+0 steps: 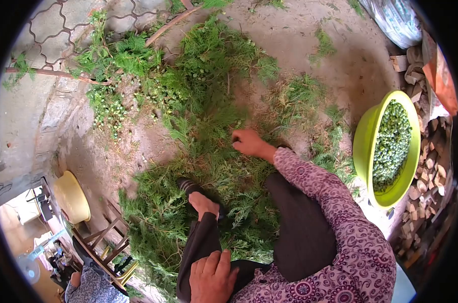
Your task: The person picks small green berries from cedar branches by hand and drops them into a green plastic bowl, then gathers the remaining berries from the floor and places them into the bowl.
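My right hand (247,142) is closed, fingers curled together, above the cut green sprigs (203,76) on the ground; anything in its grip is too small or hidden to name. The greenery just beyond it looks blurred. Resting on my dark trouser leg near the bottom edge, my left hand (211,275) lies fairly flat and holds nothing. More leafy branches (158,212) spread around my sandalled foot (203,203). To the right, a yellow-green basin (361,144) contains many small green cones or berries (391,146).
Stacked firewood (426,177) and a plastic bag (393,20) line the right side. At left are a yellow tub (72,197), a wooden frame (105,232) and another person's patterned sleeve (92,285). Bare woody stems (171,22) lie at the top.
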Demonstrator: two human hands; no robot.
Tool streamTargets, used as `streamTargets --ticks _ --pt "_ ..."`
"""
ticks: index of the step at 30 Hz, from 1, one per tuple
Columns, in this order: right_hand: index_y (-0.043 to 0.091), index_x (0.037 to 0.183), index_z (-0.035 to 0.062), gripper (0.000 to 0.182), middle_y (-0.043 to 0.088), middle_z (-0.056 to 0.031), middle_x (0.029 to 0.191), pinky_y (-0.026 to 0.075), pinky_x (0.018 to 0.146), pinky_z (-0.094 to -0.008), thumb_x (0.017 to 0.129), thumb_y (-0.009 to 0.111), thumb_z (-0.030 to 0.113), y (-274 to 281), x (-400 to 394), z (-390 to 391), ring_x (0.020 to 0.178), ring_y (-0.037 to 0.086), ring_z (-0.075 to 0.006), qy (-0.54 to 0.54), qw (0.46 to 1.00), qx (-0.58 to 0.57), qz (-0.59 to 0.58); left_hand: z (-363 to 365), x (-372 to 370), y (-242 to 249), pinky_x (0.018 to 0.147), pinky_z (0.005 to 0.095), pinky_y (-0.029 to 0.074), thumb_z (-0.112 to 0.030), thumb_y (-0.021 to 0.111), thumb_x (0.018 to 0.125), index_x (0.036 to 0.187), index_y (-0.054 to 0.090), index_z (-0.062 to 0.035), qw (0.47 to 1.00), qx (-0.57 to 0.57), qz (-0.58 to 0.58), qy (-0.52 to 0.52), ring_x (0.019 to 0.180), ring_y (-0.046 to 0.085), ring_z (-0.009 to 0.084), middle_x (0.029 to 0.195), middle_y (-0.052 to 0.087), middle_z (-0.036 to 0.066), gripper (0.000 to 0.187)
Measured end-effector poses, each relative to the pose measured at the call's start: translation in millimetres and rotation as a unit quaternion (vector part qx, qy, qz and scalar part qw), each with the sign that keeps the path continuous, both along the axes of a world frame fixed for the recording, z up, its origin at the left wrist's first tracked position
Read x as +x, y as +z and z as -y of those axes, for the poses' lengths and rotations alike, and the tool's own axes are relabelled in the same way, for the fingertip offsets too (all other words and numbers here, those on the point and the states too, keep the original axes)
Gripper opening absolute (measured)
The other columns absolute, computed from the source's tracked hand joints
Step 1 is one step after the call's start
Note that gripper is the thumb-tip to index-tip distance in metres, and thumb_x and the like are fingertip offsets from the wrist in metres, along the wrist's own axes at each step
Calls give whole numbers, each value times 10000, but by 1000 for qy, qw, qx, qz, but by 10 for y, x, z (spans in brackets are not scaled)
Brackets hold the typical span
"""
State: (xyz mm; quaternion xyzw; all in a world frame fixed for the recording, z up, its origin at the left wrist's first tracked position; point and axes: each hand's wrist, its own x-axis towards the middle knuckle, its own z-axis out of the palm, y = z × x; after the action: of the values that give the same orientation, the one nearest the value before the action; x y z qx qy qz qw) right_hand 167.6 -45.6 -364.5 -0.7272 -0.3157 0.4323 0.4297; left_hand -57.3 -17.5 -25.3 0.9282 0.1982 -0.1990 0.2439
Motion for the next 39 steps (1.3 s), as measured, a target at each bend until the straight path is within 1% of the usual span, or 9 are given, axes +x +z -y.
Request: streamTargets --ticks 1,6,8,12,14,19,21,33,39 --pt "533 859 24 196 562 -168 688 436 534 -436 697 505 131 -114 -104 -50 618 554 -321 20 984 53 171 -3 8 -4 730 390 390 -95 633 664 1092 469 -25 1000 1 0 -2 852 496 304 988 520 134 463" --pt "540 811 20 148 560 -147 694 425 555 -467 682 490 73 -123 -620 231 652 546 -342 255 937 -15 239 62 -315 -393 724 386 390 -96 636 661 1086 472 -25 998 23 -49 -16 846 496 300 981 521 132 461" --pt "580 791 13 171 591 -127 736 443 576 -438 664 558 126 -46 -708 363 671 561 -330 405 902 -28 146 33 -213 -279 722 384 390 -97 637 661 1084 472 -25 999 23 -38 -14 843 496 298 979 521 132 460" --pt "623 806 27 259 613 -134 780 452 598 -396 625 623 212 -268 -756 584 689 576 -304 451 888 43 -82 -29 -64 -69 710 368 398 -192 682 619 1037 522 -35 999 -2 -32 -28 823 526 272 957 549 113 474" --pt "633 872 40 367 620 -147 821 452 621 -371 602 653 289 -128 -564 525 700 583 -276 409 906 10 -109 -28 -74 -48 707 367 398 -195 681 623 1036 522 -34 999 -2 -31 -25 818 528 273 958 549 115 471" --pt "596 903 -3 413 597 -142 746 448 597 -353 633 650 304 -42 -95 634 682 583 -262 200 972 -59 105 -28 -74 -9 720 380 389 -100 640 661 1072 484 -21 1000 -4 10 0 841 497 297 972 523 137 446" --pt "583 898 30 402 594 -145 734 448 629 -395 638 664 327 98 10 677 698 573 -302 27 992 -93 86 -25 -72 -7 722 380 390 -103 640 661 1071 486 -21 1000 -8 8 -2 842 497 298 974 523 139 445" --pt "436 1031 13 491 556 -196 790 418 640 -454 672 641 277 15 -132 449 760 534 -381 91 968 -64 227 -1 -124 -90 732 385 391 -116 632 674 1076 484 -21 999 -7 -34 -22 849 496 303 987 522 145 439" --pt "368 1159 20 643 593 -205 829 469 593 -415 664 652 317 372 983 613 702 588 -336 -290 911 -170 238 18 -509 -461 735 393 391 -122 623 688 1078 483 -22 999 -31 2 -18 858 494 309 996 521 148 426"
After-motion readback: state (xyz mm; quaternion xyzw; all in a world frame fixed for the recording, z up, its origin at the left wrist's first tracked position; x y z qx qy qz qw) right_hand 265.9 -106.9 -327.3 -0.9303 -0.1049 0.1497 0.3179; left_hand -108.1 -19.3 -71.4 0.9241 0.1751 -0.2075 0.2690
